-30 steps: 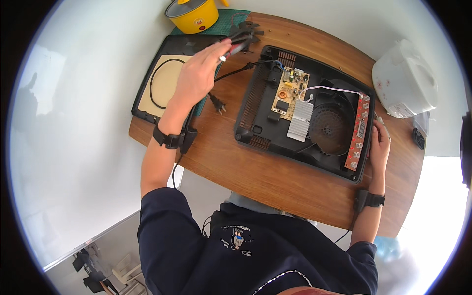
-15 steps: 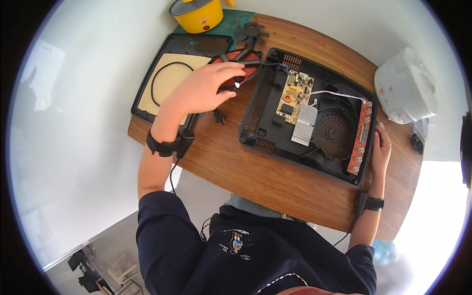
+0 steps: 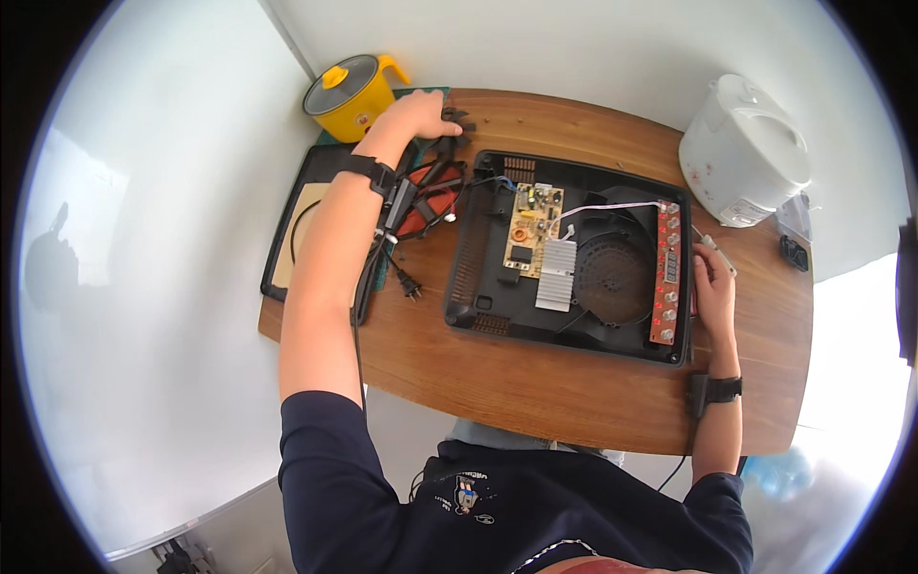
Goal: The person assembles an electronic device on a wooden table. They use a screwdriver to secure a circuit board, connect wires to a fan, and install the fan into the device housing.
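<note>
In the head view, your left hand [image 3: 421, 113] is at the black fan [image 3: 467, 125] beyond the red coil [image 3: 438, 199], thumb apart from fingers, any pinch unclear; your right hand [image 3: 714, 287] sits beside the black housing [image 3: 574, 343], fingers bent, grip impossible to tell

Your left hand [image 3: 418, 115] is at the fan [image 3: 462, 127], near the yellow pot [image 3: 351, 103]; your right hand [image 3: 714, 290] is beside the casing [image 3: 617, 342].

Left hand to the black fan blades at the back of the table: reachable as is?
Looks like yes. The left hand is right beside the black fan blades, thumb side toward them, with nothing visible between. Whether it touches them is unclear.
</note>
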A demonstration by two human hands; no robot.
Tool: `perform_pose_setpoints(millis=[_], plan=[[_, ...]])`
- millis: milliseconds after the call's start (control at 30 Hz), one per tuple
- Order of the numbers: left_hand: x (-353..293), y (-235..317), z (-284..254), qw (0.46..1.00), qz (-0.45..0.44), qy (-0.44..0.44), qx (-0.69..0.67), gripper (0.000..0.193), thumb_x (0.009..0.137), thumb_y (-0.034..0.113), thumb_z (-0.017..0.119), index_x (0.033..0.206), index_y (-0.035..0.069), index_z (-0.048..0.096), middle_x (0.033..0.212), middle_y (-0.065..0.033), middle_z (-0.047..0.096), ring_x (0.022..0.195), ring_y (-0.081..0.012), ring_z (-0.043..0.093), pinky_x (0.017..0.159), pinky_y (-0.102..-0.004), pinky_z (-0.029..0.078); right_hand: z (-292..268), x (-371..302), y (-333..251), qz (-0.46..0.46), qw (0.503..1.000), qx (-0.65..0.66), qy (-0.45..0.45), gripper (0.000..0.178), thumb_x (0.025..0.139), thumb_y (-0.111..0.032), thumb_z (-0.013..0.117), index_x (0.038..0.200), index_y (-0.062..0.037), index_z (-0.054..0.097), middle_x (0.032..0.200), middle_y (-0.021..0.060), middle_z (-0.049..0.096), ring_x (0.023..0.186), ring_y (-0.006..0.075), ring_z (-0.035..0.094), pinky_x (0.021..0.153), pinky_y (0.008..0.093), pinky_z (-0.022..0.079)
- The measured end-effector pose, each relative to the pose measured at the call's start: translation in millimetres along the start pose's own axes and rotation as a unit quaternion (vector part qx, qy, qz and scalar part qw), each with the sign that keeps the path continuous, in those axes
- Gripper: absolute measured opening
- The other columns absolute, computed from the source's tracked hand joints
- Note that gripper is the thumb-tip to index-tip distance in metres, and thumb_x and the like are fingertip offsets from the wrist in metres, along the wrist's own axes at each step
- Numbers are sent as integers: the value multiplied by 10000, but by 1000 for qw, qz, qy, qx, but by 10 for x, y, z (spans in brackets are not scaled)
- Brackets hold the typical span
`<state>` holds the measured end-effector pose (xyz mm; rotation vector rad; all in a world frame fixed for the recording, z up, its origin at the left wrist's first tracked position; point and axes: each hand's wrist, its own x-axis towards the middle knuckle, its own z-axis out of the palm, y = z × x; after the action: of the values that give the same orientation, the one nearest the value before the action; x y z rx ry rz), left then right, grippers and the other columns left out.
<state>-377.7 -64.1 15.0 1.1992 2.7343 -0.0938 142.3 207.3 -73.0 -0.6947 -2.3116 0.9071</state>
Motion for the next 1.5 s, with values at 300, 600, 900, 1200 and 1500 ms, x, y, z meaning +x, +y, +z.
perform_pose_setpoints(millis=[300,600,900,1200,1500], plan=[[353,119,387,996,-33,-85,-15,1307,708,719,843,1651,-24,324,1615,-317,459,1499,-454,449,1220,-483,423,10,-5,6,44,999,20,-6,249,1068,-153,634,1242,0,724,902,100,723,792,154,668,785,330,544],[180,-9,79,974,5,126,-186,1111,758,611,870,1611,40,445,1522,-285,568,1378,-425,589,1134,-432,499,10,-4,-6,10,1000,-6,3,249,1067,-165,636,1235,-2,722,889,109,732,779,179,677,781,342,546],[-490,318,-601,680,185,200,-680,808,981,429,766,1601,50,414,1391,-170,626,1246,-301,651,1034,-511,577,21,2,-36,17,1000,18,2,259,1068,-167,640,1247,3,719,897,98,716,812,147,660,793,320,540],[-1387,1557,-453,370,351,43,-859,942,935,713,686,1571,60,451,1565,-242,510,1449,-480,498,1161,-648,483,-274,27,-435,-3,999,43,-30,290,1051,-111,648,1323,-22,691,1049,23,680,781,74,548,736,254,495],[-1925,2421,-101,361,317,-6,-877,1106,836,823,708,1629,143,345,1595,-156,469,1483,-415,468,1176,-633,479,-520,15,-1851,-161,975,131,-79,485,906,-114,810,1371,-63,683,1162,49,677,888,121,640,753,263,544]])
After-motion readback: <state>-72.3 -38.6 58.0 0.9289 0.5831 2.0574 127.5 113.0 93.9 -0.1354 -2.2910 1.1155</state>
